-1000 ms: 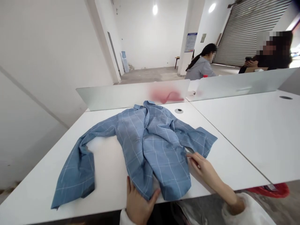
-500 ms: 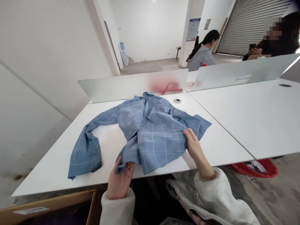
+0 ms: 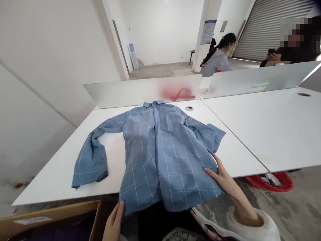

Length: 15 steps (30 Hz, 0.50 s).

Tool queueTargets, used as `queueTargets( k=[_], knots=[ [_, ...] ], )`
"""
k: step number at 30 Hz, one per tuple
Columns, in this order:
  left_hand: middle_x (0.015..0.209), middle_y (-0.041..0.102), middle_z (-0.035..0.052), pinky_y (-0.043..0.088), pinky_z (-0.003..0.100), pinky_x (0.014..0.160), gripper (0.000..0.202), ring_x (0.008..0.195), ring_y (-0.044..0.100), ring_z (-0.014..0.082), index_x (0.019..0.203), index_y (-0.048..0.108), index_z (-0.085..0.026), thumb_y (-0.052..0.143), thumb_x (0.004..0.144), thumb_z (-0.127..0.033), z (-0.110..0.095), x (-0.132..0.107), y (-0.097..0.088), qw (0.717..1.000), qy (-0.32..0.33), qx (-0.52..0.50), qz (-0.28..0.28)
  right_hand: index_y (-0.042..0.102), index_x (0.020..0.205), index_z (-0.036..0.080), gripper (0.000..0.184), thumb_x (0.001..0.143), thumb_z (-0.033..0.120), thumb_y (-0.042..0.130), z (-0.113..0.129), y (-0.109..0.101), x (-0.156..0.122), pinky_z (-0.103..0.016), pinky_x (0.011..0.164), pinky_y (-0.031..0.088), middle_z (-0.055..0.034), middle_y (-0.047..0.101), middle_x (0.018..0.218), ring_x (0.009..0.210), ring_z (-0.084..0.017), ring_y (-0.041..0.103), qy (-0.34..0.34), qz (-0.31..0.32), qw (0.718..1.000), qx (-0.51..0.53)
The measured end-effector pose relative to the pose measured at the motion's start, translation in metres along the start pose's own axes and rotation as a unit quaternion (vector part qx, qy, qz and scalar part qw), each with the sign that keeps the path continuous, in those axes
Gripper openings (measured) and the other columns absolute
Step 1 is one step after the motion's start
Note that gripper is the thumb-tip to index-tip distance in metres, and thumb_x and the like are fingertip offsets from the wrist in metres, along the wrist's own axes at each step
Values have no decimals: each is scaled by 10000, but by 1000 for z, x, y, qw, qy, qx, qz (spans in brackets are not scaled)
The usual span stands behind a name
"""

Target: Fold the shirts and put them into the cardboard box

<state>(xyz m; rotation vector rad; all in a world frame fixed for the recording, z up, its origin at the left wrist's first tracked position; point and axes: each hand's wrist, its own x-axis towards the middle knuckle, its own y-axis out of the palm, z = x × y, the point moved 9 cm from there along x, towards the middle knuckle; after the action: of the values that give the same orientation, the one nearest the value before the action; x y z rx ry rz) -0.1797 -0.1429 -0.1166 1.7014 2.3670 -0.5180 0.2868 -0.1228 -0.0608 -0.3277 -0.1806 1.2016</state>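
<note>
A blue shirt point(image 3: 173, 147) with thin white checks lies front up, its collar toward the divider and its lower hem hanging past the near table edge. At the hem's left corner, my left hand point(image 3: 114, 222) is closed, pinching the cloth between thumb and fingers. My right hand point(image 3: 223, 175) grips the shirt's right side edge, thumb on top and index finger along the edge; its other fingers are hidden. The left sleeve bends down toward the front of the table. The right sleeve is folded back beside the body.
A white table point(image 3: 250, 124) carries the shirt, with a frosted divider point(image 3: 140, 90) behind it. An open cardboard box point(image 3: 62, 211) stands at lower left. A red-lined bin point(image 3: 281, 182) is below the table at right. Two people sit beyond the divider, one holding a phone.
The bunched shirt front has been drawn toward me and spread flat. My left hand has moved down and left, my right hand down and right, with the hem between them.
</note>
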Motion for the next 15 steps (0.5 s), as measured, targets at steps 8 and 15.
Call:
queueTargets(
  k=[8, 15],
  knots=[
    [967, 713, 49, 449, 387, 990, 473, 1103, 593, 288, 892, 666, -202, 631, 642, -602, -55, 9, -23, 988, 116, 89, -44, 397, 1389, 306, 571, 857, 476, 516, 57, -23, -5, -417, 1056, 392, -51, 415, 1450, 1303, -252, 423, -71, 3, 997, -2],
    [1022, 679, 111, 507, 451, 875, 520, 949, 645, 302, 1103, 600, -203, 469, 753, -565, -66, -11, -58, 878, 288, 360, -128, 373, 1416, 266, 601, 867, 502, 440, 9, -55, -1, -399, 831, 533, -99, 654, 1169, 1025, -270, 640, -73, 98, 966, -228]
  ],
)
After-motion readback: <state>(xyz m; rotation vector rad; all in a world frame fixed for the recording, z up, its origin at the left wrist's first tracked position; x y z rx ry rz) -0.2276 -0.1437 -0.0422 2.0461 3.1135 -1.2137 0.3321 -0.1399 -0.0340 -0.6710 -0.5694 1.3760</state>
